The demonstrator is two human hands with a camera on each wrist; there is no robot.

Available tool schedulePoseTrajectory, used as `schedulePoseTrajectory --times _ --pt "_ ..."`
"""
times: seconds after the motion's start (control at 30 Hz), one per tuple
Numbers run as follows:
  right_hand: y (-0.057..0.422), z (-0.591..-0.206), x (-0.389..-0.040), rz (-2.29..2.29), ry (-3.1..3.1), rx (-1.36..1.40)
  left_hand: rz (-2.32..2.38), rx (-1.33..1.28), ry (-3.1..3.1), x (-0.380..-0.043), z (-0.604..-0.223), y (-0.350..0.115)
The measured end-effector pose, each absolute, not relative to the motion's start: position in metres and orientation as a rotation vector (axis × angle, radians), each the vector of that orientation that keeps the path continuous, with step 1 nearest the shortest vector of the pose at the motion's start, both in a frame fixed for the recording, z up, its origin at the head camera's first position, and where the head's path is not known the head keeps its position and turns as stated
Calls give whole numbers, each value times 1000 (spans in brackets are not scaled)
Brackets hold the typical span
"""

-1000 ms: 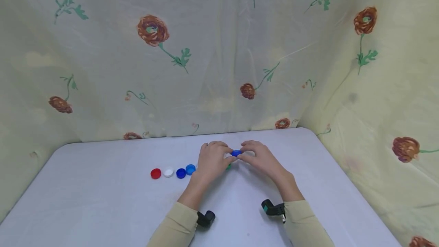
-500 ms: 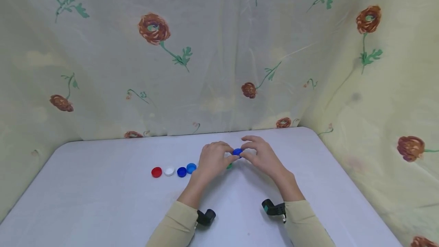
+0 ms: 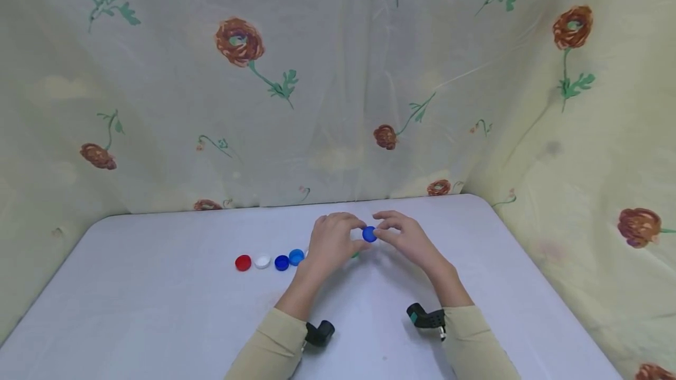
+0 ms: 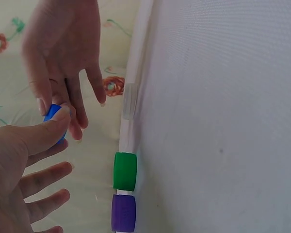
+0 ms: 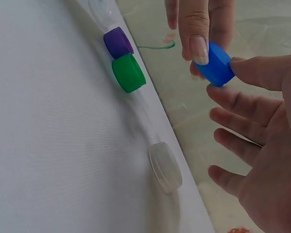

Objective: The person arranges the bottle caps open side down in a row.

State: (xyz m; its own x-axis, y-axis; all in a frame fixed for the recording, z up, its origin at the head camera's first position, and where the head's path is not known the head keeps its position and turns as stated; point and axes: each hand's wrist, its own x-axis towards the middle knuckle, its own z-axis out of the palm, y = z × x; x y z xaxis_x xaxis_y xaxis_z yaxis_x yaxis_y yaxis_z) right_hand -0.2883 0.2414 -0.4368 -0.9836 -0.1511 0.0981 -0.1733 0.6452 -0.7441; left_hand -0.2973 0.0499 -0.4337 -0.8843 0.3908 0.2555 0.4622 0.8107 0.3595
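A blue bottle cap (image 3: 369, 234) is held in the air above the far part of the table, its round face turned to the head camera. My left hand (image 3: 331, 242) pinches it from the left; in the left wrist view the thumb lies over the cap's edge. From the other side my right hand (image 3: 412, 244) grips the same cap between thumb and index finger, the other fingers spread, as the right wrist view shows. Below the hands stand a green cap (image 5: 129, 73) and a purple cap (image 5: 118, 42) touching it. The left hand hides most of these from the head camera.
To the left on the white table (image 3: 158, 309) lie a red cap (image 3: 243, 263), a white cap (image 3: 262, 261), a dark blue cap (image 3: 282, 263) and a lighter blue cap (image 3: 297, 257). A translucent cap (image 5: 166, 166) stands near the far edge. Flowered curtain (image 3: 317, 104) hangs behind.
The blue cap has turned from nearly edge-on to showing its round face, and both hands have shifted slightly. The left thumb has dropped a little lower. The caps on the table stay put.
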Motion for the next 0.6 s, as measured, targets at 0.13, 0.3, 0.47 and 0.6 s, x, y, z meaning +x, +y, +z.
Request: schedulePoseTrajectory --times 0.13,0.3,0.47,0.6 --pt "244 -436 -288 1293 -2830 277 -632 -664 -2807 -297 -433 51" --pt "246 -436 -289 1289 -2831 290 -642 -672 -2785 -297 -433 51" --pt "248 -437 -289 1289 -2850 316 -648 -685 -2783 -297 -433 50" --pt "249 -439 -287 1265 -2903 367 -650 -680 -2804 -296 -434 48"
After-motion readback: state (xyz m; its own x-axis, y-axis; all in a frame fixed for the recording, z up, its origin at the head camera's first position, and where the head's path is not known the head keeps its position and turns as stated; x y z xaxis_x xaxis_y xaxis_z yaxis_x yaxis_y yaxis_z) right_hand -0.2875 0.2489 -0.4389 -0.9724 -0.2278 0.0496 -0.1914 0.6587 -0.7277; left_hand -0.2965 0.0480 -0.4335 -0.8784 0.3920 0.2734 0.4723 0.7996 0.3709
